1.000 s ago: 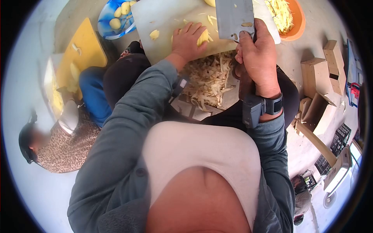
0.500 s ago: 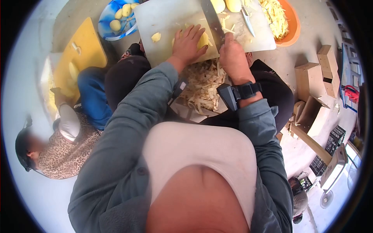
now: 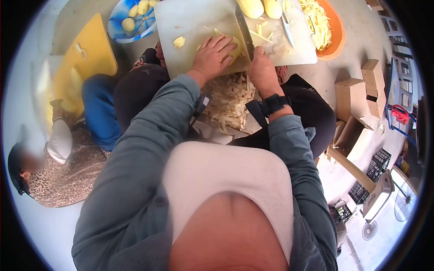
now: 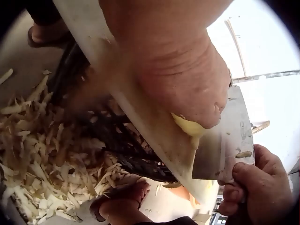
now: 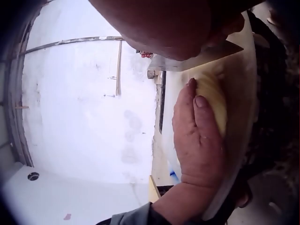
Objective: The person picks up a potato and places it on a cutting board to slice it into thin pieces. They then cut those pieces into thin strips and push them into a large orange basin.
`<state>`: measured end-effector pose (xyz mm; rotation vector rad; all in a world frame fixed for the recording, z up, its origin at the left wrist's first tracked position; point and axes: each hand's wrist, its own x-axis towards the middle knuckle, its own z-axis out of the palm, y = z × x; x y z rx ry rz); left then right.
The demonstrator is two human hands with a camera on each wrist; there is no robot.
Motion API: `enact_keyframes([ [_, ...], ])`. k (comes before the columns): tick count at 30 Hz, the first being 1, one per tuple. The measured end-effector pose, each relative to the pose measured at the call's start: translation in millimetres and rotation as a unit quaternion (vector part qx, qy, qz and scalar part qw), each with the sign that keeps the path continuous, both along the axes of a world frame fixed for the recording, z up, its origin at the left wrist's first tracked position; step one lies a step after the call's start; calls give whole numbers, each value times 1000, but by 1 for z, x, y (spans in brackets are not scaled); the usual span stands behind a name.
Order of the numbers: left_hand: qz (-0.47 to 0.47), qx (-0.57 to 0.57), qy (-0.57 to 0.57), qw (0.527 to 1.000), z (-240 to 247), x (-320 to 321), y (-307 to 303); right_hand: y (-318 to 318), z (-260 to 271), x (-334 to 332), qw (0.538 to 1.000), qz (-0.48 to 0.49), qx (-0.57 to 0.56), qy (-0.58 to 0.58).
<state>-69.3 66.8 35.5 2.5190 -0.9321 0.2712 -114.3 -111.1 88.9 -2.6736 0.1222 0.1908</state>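
A peeled potato (image 3: 235, 49) lies on the white cutting board (image 3: 181, 20). My left hand (image 3: 211, 56) rests over it, fingers extended across the top. Seen from the right wrist, thumb and fingers of the left hand (image 5: 199, 129) lie along the potato (image 5: 213, 96), whose surface is ridged near the blade. My right hand (image 3: 263, 71) grips the handle of a cleaver (image 3: 244, 34). Its broad blade (image 4: 222, 140) stands on edge, right at the potato's end. A few cut strips (image 3: 261, 36) lie on the blade's far side.
Two whole peeled potatoes (image 3: 251, 8) and a small knife (image 3: 288, 31) share the board. An orange bowl of potato strips (image 3: 337, 34) stands at right; a blue-white basin (image 3: 116, 25) holds potatoes. Peelings (image 3: 230, 101) lie below the board. Another person (image 3: 68, 176) sits at left.
The cleaver has come down from a raised, flat-showing position onto the board beside the potato, the right hand moving left with it. The left hand stays on the potato.
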Motion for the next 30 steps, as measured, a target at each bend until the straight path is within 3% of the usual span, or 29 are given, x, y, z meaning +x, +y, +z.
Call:
enact_keyframes([
  [10,1,-26,-8,1000,-1,2,1,2,8,3,999,30,18,-13],
  [12,4,-27,-18,999,-1,2,0,7,19,0,996,55,-31,-55],
  [15,2,-30,-19,999,3,2,1,10,19,2,994,70,-73,-29],
  [30,3,-31,-18,999,2,2,2,8,17,10,996,65,-49,-29],
])
